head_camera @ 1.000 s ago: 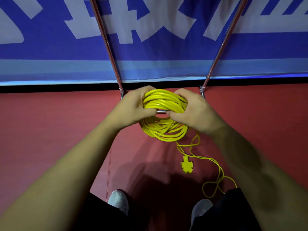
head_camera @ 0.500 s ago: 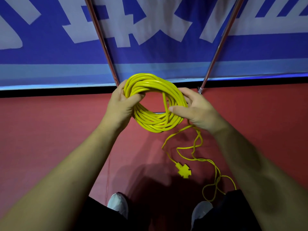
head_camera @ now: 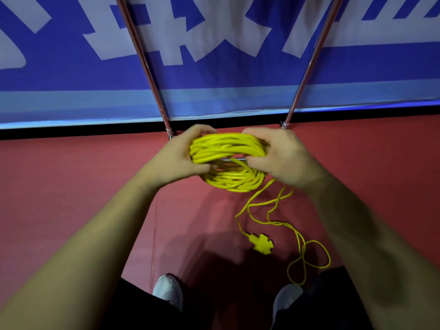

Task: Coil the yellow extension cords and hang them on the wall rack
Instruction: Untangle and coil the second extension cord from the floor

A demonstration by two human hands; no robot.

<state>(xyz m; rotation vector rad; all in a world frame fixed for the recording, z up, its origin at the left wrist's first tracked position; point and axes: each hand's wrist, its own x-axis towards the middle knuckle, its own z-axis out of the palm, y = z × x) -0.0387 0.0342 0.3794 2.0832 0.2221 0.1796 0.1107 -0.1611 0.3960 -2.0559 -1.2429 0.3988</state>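
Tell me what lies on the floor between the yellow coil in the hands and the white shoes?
In the head view, the cord's loose tail snakes across the red floor there, along with its yellow cross-shaped socket.

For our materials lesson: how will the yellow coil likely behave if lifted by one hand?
Probably floppy: the left hand and right hand both grip the coil, bunching its loops. Loops may well spill, since nothing visibly ties them. The tail would likely drag, its plug lying on the floor.

Bare forearms (head_camera: pixel 100 234), black legwear (head_camera: pixel 142 310), white shoes (head_camera: pixel 167 290) (toes only visible).
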